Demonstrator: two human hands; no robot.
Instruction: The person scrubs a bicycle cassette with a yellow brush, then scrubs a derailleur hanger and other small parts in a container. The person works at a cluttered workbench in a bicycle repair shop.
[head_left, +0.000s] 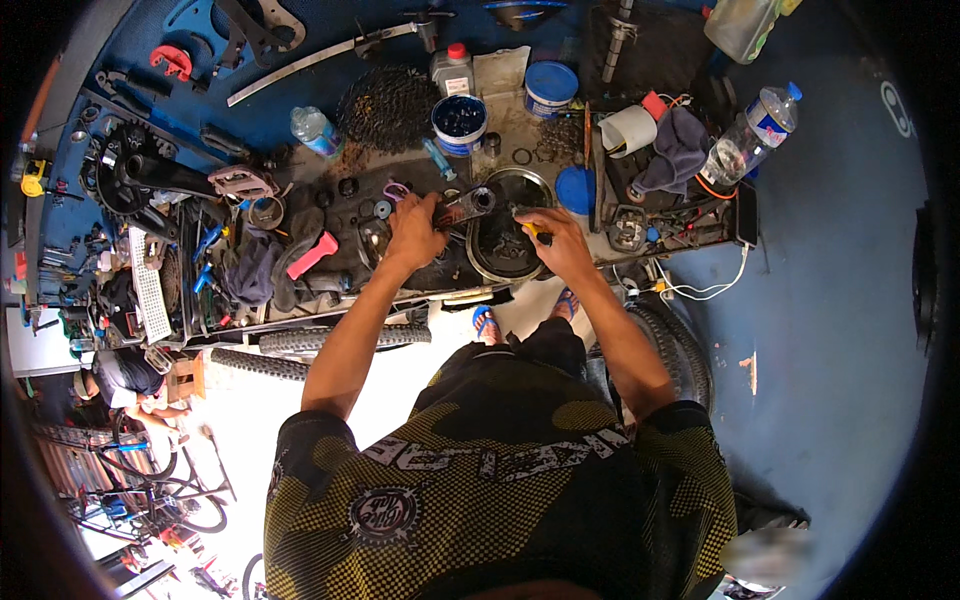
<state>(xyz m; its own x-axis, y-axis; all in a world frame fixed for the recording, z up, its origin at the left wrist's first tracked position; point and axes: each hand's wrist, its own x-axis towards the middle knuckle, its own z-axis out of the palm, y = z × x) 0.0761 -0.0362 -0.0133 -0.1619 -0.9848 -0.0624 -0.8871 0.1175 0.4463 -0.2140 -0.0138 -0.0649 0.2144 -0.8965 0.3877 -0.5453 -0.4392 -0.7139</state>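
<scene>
My left hand is closed on a dark crank arm, whose ringed end points right over the rim of a round metal pan. Dark liquid or grime lies in the pan; what else is in it is hard to make out. On the pan's right side, my right hand grips a small tool with a yellow-and-black handle. The tool's tip points toward the crank arm, too small to name. A purple ring-shaped part lies just beyond my left hand.
Behind the pan stand an open blue-and-white tub, a closed tub and a grey bottle. A blue lid lies right of the pan. Clear bottles, rags and a pink-handled tool crowd the bench. Another person crouches lower left.
</scene>
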